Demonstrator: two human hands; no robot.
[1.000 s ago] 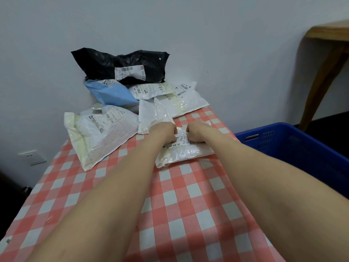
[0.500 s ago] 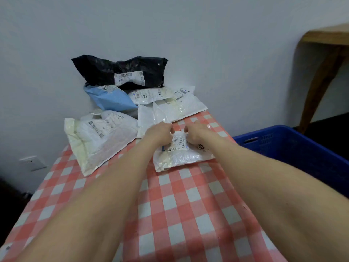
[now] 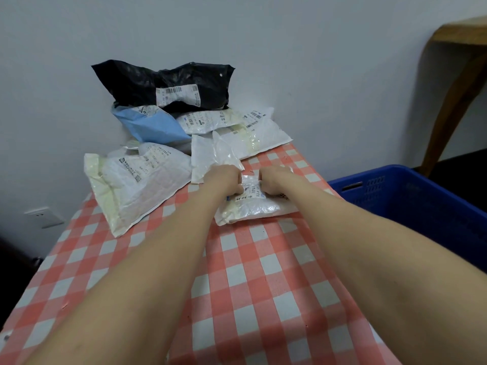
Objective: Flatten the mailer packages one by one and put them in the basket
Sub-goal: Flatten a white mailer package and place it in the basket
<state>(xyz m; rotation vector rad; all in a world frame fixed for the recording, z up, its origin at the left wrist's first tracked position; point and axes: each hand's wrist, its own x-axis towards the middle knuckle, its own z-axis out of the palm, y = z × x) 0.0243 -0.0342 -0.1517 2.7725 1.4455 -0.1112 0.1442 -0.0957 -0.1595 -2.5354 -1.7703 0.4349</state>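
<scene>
I see the small white plastic mailer package (image 3: 253,209) lying on the red-and-white checked tablecloth (image 3: 263,272), near the table's right edge and beside the blue plastic basket (image 3: 411,196). The left hand (image 3: 225,177) and the right hand (image 3: 272,179) both grip its far end with curled fingers, close together but not touching. Behind them lies a pile of other mailers (image 3: 210,122), with a black plastic mailer (image 3: 163,83) on top.

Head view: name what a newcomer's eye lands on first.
The left hand and right hand grip a small mailer mid-table on the checked cloth. Behind, a black mailer tops a heap against the wall; a blue basket stands at right.
</scene>
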